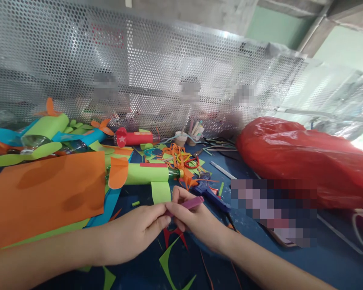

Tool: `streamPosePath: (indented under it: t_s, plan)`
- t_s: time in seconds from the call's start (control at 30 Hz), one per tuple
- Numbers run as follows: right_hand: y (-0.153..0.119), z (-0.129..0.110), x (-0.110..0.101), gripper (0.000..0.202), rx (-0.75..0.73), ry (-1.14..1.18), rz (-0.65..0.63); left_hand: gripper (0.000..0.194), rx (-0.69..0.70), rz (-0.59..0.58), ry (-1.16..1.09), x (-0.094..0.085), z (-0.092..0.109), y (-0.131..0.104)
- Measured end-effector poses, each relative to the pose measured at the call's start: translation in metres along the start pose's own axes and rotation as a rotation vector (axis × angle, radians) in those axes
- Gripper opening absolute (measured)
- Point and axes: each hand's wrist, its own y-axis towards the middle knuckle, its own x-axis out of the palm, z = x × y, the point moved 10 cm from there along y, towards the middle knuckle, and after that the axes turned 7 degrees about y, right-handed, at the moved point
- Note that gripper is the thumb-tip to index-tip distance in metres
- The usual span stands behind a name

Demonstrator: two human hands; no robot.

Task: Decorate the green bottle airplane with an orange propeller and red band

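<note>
In front of me, both hands meet over a slim purple pen-like stick (192, 202); its exact kind is hard to make out. My right hand (196, 219) is closed around it, with the thumb across its side. Fingers of my left hand (139, 227) pinch its lower end, which they mostly hide. Just beyond lies a green bottle wrapped in lime foam sheet (145, 174), with an orange rounded piece and a red strip on it. A blue hot glue gun (211, 196) rests to the right of my hands. Red and lime foam offcuts (168, 257) lie beneath them.
A large orange sheet (60, 193) covers the left side, with decorated bottles (48, 125) behind it. A red wrapped bottle (136, 138), colourful scraps (178, 157) and cups of sticks (181, 139) stand farther back. At right are a red plastic bag (302, 161) and a blurred-out phone-like object (286, 243).
</note>
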Motion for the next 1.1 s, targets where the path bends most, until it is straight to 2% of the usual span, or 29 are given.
streamPosePath:
  t_s: [0.23, 0.4, 0.53, 0.63, 0.77, 0.87, 1.0, 1.1]
  plan:
    - [-0.001, -0.004, 0.001, 0.034, -0.001, 0.021, -0.005, 0.034, -0.058, -0.032, -0.018, -0.003, -0.003, 0.0]
    - [-0.001, -0.016, -0.003, 0.034, -0.049, -0.028, 0.045, 0.027, -0.055, -0.109, -0.041, -0.001, 0.001, 0.005]
    - [0.0, -0.017, -0.006, 0.04, -0.048, 0.001, 0.057, 0.025, -0.075, -0.159, -0.112, 0.002, 0.004, 0.008]
    - [0.001, -0.012, -0.005, 0.037, -0.034, 0.048, 0.027, 0.031, -0.043, -0.132, -0.077, -0.001, 0.005, 0.011]
    - [0.004, -0.006, -0.011, 0.037, -0.027, 0.064, 0.058, 0.033, 0.01, -0.066, -0.044, -0.006, 0.006, 0.015]
    - [0.005, -0.005, -0.017, 0.038, -0.034, 0.029, 0.087, 0.037, -0.032, -0.054, -0.095, 0.0, -0.003, 0.016]
    - [0.005, -0.005, -0.019, 0.041, -0.042, -0.011, 0.106, 0.046, -0.095, -0.102, -0.207, 0.015, -0.015, 0.016]
    - [0.005, -0.003, -0.02, 0.041, -0.034, 0.021, 0.131, 0.044, -0.07, -0.093, -0.199, 0.011, -0.012, 0.017]
